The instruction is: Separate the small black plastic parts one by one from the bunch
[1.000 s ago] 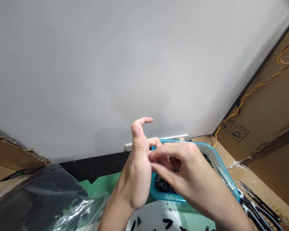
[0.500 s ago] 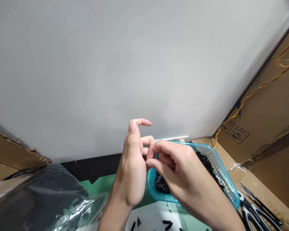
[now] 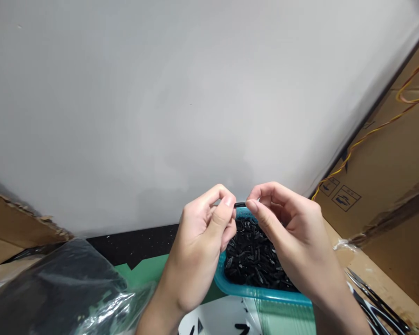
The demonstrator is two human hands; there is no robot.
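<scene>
Bottom of frame: loose black bits (image 3: 242, 328) on white sheet (image 3: 219, 316); plastic bag (image 3: 63, 288) lower left; scissors (image 3: 377, 307) lower right. Centre: blue basket (image 3: 251, 292) full of black pieces (image 3: 254, 256). Above it, left hand (image 3: 199, 242) and right hand (image 3: 289, 237), fingertips pinched on opposite ends of one small black part (image 3: 239, 204). Grey wall (image 3: 195, 93) behind. Risk: tip-only grip; a slip would drop the part among identical pieces.
</scene>
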